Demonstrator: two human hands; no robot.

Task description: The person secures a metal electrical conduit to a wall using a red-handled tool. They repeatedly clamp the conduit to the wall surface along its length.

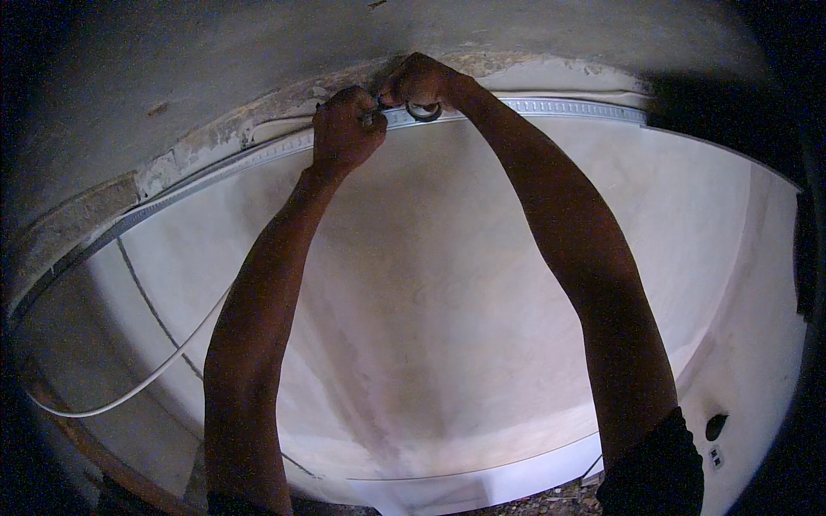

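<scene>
Both my arms reach up to the top of a pale plastered wall. My left hand (344, 129) is closed in a fist against a perforated metal strip (568, 107) that runs along the join of wall and ceiling. My right hand (422, 83) grips the same strip just to the right, with a small dark ring (423, 111) hanging under its fingers. What the fingers pinch between the two hands is hidden. A white cable (146, 378) droops from the left hand's side down to the lower left.
Rough grey concrete ceiling (258, 43) lies above the strip, with crumbled plaster at the join. A thin dark line (151, 301) runs down the wall at left. A socket plate and dark hole (714, 430) sit on the wall at lower right. Rubble lies on the floor below.
</scene>
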